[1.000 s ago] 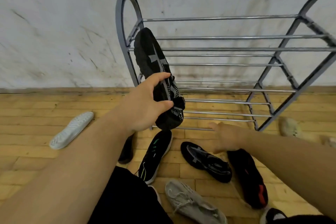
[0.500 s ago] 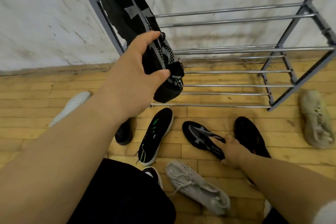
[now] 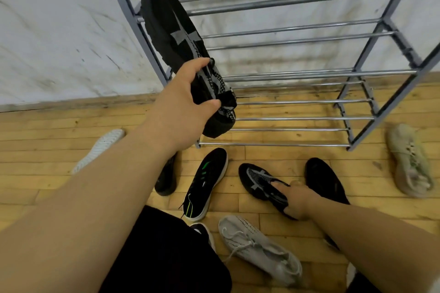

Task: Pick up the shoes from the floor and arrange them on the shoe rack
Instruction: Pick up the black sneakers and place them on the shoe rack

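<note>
Progress: my right hand has dropped from the air onto the matching black knit sneaker on the floor, fingers closing on its collar; my left hand still grips its mate against the shoe rack, unplaced

scuffed white wall, wooden plank floor, wooden skirting board
</note>
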Motion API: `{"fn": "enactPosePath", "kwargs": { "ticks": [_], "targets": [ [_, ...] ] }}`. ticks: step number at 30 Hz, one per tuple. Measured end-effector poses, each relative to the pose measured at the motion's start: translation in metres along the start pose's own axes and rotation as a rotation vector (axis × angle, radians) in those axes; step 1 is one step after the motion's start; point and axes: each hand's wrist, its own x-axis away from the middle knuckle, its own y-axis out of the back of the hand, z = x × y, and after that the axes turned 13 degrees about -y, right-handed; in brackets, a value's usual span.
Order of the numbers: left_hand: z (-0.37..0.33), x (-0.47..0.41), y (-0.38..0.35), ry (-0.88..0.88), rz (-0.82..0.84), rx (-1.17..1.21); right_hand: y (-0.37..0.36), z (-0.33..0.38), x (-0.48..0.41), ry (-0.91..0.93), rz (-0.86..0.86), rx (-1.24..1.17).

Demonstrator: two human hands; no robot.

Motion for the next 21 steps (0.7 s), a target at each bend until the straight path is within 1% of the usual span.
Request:
{"fn": "enactPosePath", "kwargs": {
  "ticks": [5,8,10,12,14,17,19,21],
  "targets": [
    [-0.007,0.009,0.002,0.006,0.016,0.005,0.048,0.009,0.053,0.047,0.041,-0.121],
    [-0.018,0.017,0.007,0.002,0.009,0.061,0.106,0.004,0.103,0.077,0.062,-0.145],
    [-0.028,0.023,0.010,-0.012,-0.019,0.105,0.152,-0.001,0.145,0.108,0.058,-0.109],
    [-0.038,0.029,0.013,-0.035,-0.060,0.138,0.194,-0.007,0.191,0.125,-0.024,-0.073],
    [-0.049,0.035,0.016,-0.063,-0.106,0.165,0.222,-0.021,0.231,0.163,-0.168,-0.088],
    [-0.060,0.043,0.024,-0.121,-0.196,0.174,0.232,-0.052,0.286,0.253,-0.321,-0.347],
    [-0.065,0.047,0.029,-0.138,-0.224,0.193,0.229,-0.069,0.312,0.314,-0.398,-0.516],
    [-0.066,0.050,0.032,-0.144,-0.226,0.226,0.229,-0.079,0.326,0.353,-0.503,-0.587]
  ]
}}
